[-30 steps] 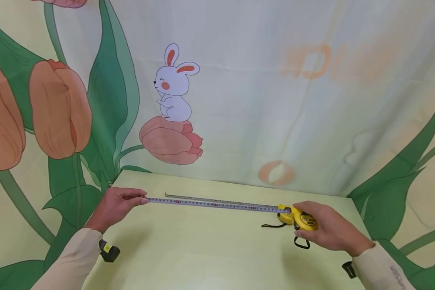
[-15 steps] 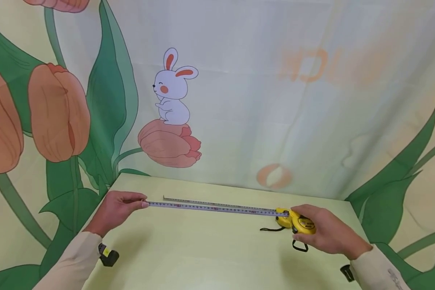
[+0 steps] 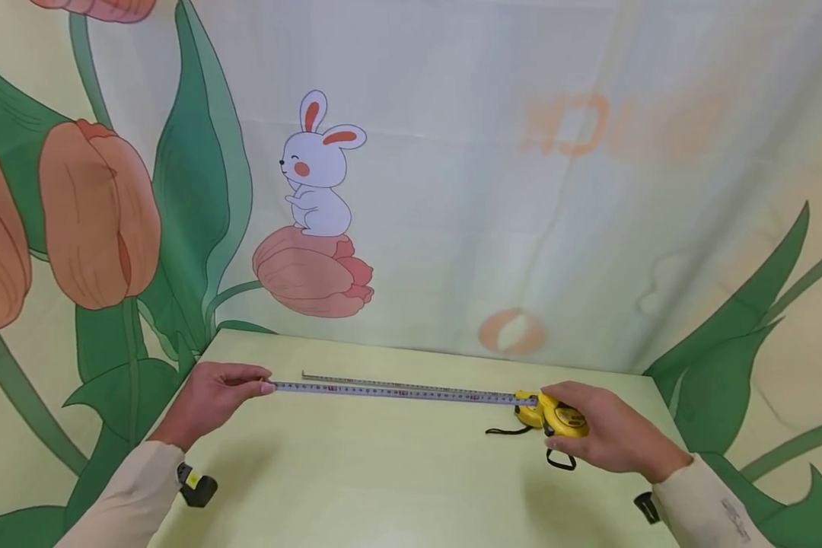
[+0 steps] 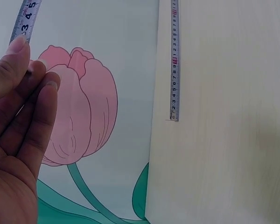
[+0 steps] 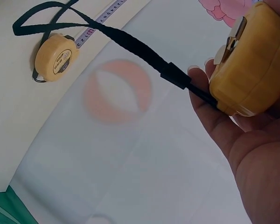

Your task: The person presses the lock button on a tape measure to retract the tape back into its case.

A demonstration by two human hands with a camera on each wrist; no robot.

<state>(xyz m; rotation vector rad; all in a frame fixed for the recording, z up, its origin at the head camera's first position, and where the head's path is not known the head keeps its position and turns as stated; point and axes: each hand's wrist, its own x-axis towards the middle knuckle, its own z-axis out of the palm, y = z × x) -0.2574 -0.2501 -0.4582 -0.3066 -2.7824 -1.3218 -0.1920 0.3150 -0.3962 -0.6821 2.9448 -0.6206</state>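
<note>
My right hand [image 3: 613, 430] grips a yellow tape measure [image 3: 563, 418], its black wrist strap [image 5: 135, 46] dangling. From its case a blade [image 3: 397, 393] runs out leftwards, straight and raised over the table. My left hand [image 3: 212, 396] pinches the free end of that blade between thumb and fingers; the very tip is hidden. In the left wrist view, blade numbers show just above the thumb [image 4: 18, 51]. A second yellow tape measure [image 5: 56, 57] lies on the table, with its own blade [image 4: 175, 70] extended roughly parallel behind the held one.
The pale table [image 3: 356, 472] meets a curtain [image 3: 438, 251] printed with a rabbit and tulips along its back edge. Black wrist-worn devices sit below both sleeves.
The view has shifted slightly, so everything sits a little further left in the frame. Both hands keep their hold, and the blade's extended length looks about the same.
</note>
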